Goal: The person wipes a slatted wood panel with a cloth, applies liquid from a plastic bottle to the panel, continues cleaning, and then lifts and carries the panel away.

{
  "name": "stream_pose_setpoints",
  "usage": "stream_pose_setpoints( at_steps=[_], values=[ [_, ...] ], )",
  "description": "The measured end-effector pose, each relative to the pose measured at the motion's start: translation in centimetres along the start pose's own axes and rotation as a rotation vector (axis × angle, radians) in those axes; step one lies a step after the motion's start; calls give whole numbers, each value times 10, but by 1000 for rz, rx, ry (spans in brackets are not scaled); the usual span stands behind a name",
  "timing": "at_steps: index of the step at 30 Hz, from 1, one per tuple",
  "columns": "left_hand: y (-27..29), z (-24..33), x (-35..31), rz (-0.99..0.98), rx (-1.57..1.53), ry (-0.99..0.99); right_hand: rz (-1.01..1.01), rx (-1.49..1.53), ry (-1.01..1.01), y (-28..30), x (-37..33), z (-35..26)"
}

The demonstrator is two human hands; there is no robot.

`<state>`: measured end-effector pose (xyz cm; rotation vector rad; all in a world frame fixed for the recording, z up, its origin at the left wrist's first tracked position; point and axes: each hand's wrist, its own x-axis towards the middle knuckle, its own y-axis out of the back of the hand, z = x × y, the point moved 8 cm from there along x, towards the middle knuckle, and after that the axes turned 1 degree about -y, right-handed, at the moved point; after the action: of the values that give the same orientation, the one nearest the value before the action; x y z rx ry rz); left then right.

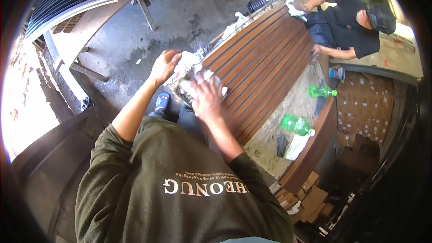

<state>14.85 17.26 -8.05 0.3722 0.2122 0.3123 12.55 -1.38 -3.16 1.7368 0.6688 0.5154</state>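
Note:
My right hand [207, 93], slightly blurred, rests with fingers spread on a crumpled white rag [185, 86] at the near end of a brown slatted wooden panel [258, 63]. Just left of it, my left hand [166, 66] hovers by the panel's corner, fingers loosely bent and apart. Beside its fingertips lies more whitish crumpled cloth [189, 59]; whether the hand touches it is hard to tell. The panel lies on a worn, stained work surface [263, 150].
At the far end a co-worker [348, 24] has a white cloth [294, 8] at the panel. Two green bottles [296, 125] lie on the right side, near a dark scrap [281, 145]. A large dark bottle [263, 2] lies along the far edge. Cardboard pieces [312, 198] are below right.

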Motion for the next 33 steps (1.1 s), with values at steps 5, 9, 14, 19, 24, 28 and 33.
stream_pose_setpoints(
  at_steps=[5, 9, 14, 19, 24, 28, 33],
  values=[
    [-36, 47, 32, -123, 179, -97, -78, 17, 56, 6, -23, -4],
    [-78, 71, 34, -282, 360, -49, -113, -26, 29, -3, -10, -12],
    [-79, 70, 37, -298, 538, -173, -156, 16, 156, 3, -17, -15],
    [-76, 63, 31, -280, 541, -99, -23, -42, -161, 26, -39, 94],
    [-83, 62, 36, -275, 495, -117, 116, -8, -23, 21, -22, 31],
    [-76, 58, 31, -269, 482, -157, 66, 90, -4, 2, -49, 4],
    [-69, 48, 11, -46, 398, -259, 303, 81, -658, 37, -179, 175]
  ],
)
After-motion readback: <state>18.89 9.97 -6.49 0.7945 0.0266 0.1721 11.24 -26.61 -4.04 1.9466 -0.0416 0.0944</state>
